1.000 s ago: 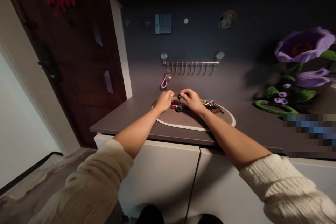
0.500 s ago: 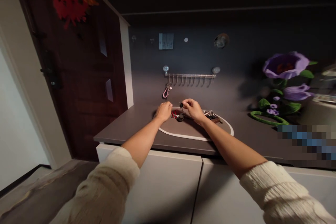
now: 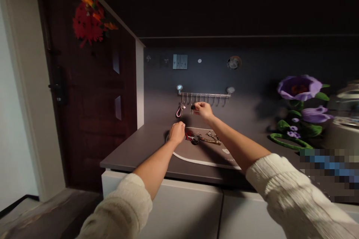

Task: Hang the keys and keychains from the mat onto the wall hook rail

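My right hand (image 3: 204, 111) is raised in front of the hook rack (image 3: 204, 95) and pinches a small black keychain (image 3: 193, 108) with a bit of metal hanging below. At the left end of the rack hangs a pink looped keychain (image 3: 178, 111). My left hand (image 3: 177, 132) rests low over the left side of the oval mat (image 3: 196, 161), fingers curled closed; whatever they hold, if anything, is hidden. Beside it on the mat lie a red keychain (image 3: 189, 135), a black ring-shaped one (image 3: 196, 140) and a brown strap-like one (image 3: 211, 141). My right forearm covers the mat's right part.
Purple artificial flowers (image 3: 300, 87) stand at the right of the counter (image 3: 129, 148), with a pale lidded container (image 3: 343, 129) behind. An upper shelf (image 3: 224, 15) overhangs the counter. Wall switches (image 3: 180, 61) sit above the rack. A dark door (image 3: 92, 119) is at left.
My right hand has lifted the black keychain from above the mat up to the rack's hooks. My left hand stays near the mat's left side. The view has tilted upward.
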